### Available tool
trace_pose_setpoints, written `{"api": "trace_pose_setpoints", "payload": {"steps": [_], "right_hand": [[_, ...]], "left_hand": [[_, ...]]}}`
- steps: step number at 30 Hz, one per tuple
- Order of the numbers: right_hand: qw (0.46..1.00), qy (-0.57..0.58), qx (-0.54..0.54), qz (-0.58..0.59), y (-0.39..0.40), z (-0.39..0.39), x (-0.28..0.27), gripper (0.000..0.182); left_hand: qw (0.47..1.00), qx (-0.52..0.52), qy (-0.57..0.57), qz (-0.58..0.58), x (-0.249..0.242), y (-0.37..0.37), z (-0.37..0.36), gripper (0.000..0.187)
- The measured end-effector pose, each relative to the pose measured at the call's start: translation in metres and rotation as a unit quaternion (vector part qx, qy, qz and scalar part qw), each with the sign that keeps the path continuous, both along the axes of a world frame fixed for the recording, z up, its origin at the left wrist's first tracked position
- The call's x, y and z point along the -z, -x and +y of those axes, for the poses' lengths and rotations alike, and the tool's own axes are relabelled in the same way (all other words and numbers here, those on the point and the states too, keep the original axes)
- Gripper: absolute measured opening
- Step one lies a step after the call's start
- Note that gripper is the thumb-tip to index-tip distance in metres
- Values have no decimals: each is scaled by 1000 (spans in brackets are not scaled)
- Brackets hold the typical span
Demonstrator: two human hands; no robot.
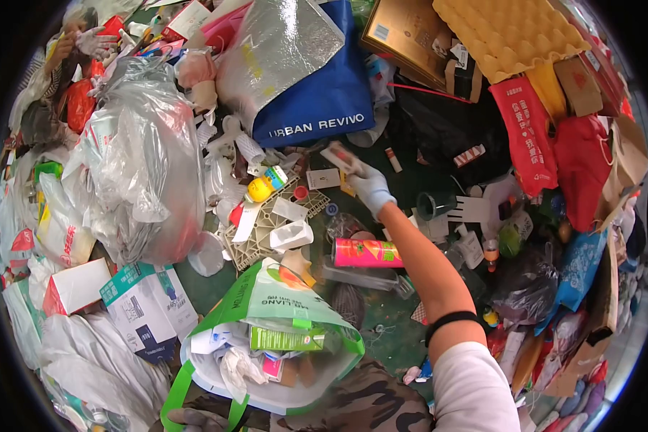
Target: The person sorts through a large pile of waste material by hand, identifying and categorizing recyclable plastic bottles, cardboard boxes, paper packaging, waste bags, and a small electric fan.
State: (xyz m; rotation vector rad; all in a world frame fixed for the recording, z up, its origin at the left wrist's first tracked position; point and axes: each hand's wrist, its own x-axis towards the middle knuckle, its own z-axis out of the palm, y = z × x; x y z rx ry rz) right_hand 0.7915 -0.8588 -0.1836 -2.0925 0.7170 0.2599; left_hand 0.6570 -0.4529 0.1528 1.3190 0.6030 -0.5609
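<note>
My right hand (371,189), in a light glove, reaches out over the middle of the pile, its fingers closed on a small flat box (340,157) blurred by motion. Low at the left, my left hand (192,417), in a grey glove, lies by the handle of a green and white bag (288,306); its grip is partly cut off by the frame edge. The bag gapes open, with a green carton (286,339) and crumpled paper (242,369) inside. A pink cylindrical can (368,253) lies below my right forearm.
A big clear plastic bag (142,165) bulges at the left. At the top are a blue bag (317,93) and an egg tray (511,36). Red bags (522,133) lie at the right. Another person's gloved hand (91,43) shows at upper left.
</note>
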Motion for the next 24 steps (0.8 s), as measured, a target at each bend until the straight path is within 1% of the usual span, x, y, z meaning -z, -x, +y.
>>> {"api": "trace_pose_setpoints", "payload": {"steps": [1,2,3,5,6,8,9,10,11,12,14,16,17,18,19,20,21,22,23,24], "right_hand": [[968,-208,139,20,15,-6,1,33],[969,-205,139,17,33,-14,5,33],[967,-215,79,-116,52,-20,8,26],[935,-304,97,-156,69,-9,-30,21],[905,-383,173,-58,74,3,-77,19],[895,-413,145,-82,90,9,-103,27],[878,-461,38,-121,96,11,-119,25],[845,-505,-73,-158,97,19,-140,23],[866,-476,-118,-99,94,38,-180,21],[883,-440,-159,-43,95,57,-208,20],[824,-510,-245,-32,112,106,-200,26],[827,-365,-428,7,110,144,-225,47],[836,-210,-495,-113,117,151,-218,54],[810,-49,-538,-227,122,156,-211,61],[805,-86,-560,-173,109,152,-219,66],[824,-152,-529,-133,92,143,-236,64],[841,-213,-497,32,55,135,-268,52],[878,-158,-434,-128,40,129,-245,35],[908,-102,-384,-131,11,127,-227,30],[917,-12,-363,-165,-26,130,-199,29]], "left_hand": [[1000,11,-8,-5,1,2,3,28],[1000,12,-5,-7,0,4,5,28],[1000,26,-14,8,-2,5,6,28],[999,37,-23,16,-6,5,3,28],[999,31,-11,19,-8,3,-4,28],[1000,8,-4,15,-11,1,-9,28],[1000,15,9,21,-10,1,-8,28],[999,17,20,25,-9,2,-6,27],[998,30,1,49,-9,1,-3,26],[999,9,-7,38,-8,3,-2,26],[999,33,8,36,-5,6,1,26],[999,26,15,24,-6,9,3,26],[999,15,18,27,-8,8,1,25],[999,4,20,32,-10,6,0,25],[998,4,6,57,-9,7,4,25],[998,5,5,55,-9,7,5,25],[998,-9,16,59,-11,6,5,26],[997,-24,26,65,-11,6,6,26],[997,-25,17,70,-10,8,8,28],[997,-27,14,70,-13,3,4,28]]}}
